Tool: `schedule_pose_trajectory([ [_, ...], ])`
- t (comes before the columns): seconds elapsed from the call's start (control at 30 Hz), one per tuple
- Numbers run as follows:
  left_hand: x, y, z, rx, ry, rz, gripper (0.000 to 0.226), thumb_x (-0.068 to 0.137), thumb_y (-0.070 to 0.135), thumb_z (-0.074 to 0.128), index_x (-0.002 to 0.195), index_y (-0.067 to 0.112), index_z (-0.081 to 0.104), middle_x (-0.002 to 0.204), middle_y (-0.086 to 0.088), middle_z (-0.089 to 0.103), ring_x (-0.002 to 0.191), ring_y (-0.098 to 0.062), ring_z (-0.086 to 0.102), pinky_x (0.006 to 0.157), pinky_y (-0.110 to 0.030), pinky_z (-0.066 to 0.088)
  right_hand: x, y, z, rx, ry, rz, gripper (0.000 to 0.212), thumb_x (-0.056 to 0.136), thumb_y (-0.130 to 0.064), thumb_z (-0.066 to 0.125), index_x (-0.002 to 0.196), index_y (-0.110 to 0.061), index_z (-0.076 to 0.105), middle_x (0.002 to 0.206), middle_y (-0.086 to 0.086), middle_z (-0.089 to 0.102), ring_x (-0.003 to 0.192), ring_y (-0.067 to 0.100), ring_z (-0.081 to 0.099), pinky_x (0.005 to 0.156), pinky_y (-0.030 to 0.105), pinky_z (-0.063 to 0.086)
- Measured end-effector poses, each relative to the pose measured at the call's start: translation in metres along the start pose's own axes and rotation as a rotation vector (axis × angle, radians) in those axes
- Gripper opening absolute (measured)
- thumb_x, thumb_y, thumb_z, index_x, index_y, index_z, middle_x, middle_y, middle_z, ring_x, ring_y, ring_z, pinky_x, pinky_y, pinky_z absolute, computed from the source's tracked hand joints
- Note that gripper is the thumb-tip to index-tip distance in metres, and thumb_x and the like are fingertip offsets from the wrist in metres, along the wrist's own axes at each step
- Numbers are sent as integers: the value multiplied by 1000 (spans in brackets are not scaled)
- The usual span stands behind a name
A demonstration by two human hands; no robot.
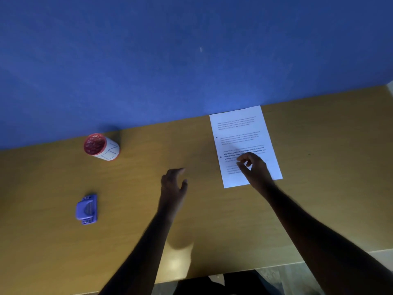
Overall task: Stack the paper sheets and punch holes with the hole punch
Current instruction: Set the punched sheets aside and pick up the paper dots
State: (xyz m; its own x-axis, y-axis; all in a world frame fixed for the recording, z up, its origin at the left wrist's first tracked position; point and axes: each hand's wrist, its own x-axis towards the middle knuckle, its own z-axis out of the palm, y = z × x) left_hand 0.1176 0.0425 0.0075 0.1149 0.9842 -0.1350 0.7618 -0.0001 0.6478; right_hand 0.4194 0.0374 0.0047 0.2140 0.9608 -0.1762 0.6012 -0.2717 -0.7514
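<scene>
A white printed paper sheet (pixel 240 133) lies on the wooden desk (pixel 319 167) at the right, its top edge against the blue wall; whether more sheets lie under it I cannot tell. My right hand (pixel 253 169) hovers over the sheet's lower part with curled fingers, thumb and forefinger close together, holding nothing that I can see. My left hand (pixel 174 184) hangs over bare desk to the left of the sheet, fingers apart and empty. A small purple hole punch (pixel 86 209) sits far to the left, well away from both hands.
A white cup with a red rim (pixel 101 147), filled with small red bits, stands at the back left by the blue wall (pixel 191 60). The desk's front edge (pixel 191 279) runs below my forearms.
</scene>
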Motion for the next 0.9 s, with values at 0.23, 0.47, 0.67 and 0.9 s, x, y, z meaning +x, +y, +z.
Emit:
schedule_pose_trajectory([
  [0.23, -39, -55, -34, -12, 86, -88, 36, 87, 0, 72, 121, 12, 70, 117, -5, 69, 107, -31, 63, 97, -46, 51, -19, -29, 42, -21, -101, -19, 6, 92, -21, 67, 90, -27, 68, 92, -16, 72, 83, 6, 65, 91, 52, 53],
  [0.47, -64, -95, -48, -35, 38, -178, 27, 91, 9, 70, 116, 19, 71, 114, 2, 71, 107, -26, 64, 94, -47, 55, -35, -61, 75, -61, -208, -17, 7, 95, -28, 67, 92, -33, 65, 85, -20, 67, 82, 7, 63, 100, 49, 46],
  [0.67, -77, -96, -47, -130, -53, -179, 14, 88, 22, 81, 100, 20, 75, 102, 6, 71, 96, -16, 67, 86, -41, 59, -48, -83, 99, -62, -249, -59, 2, 94, -26, 69, 93, -27, 68, 88, -12, 70, 83, 12, 64, 98, 44, 47],
  [0.9, -76, -97, -42, -120, -60, -173, 24, 76, 25, 89, 94, 29, 74, 96, 14, 70, 91, -13, 67, 84, -41, 58, -64, -91, 119, -102, -304, -115, 2, 94, -26, 68, 95, -27, 69, 92, -10, 73, 83, 10, 65, 99, 43, 44],
])
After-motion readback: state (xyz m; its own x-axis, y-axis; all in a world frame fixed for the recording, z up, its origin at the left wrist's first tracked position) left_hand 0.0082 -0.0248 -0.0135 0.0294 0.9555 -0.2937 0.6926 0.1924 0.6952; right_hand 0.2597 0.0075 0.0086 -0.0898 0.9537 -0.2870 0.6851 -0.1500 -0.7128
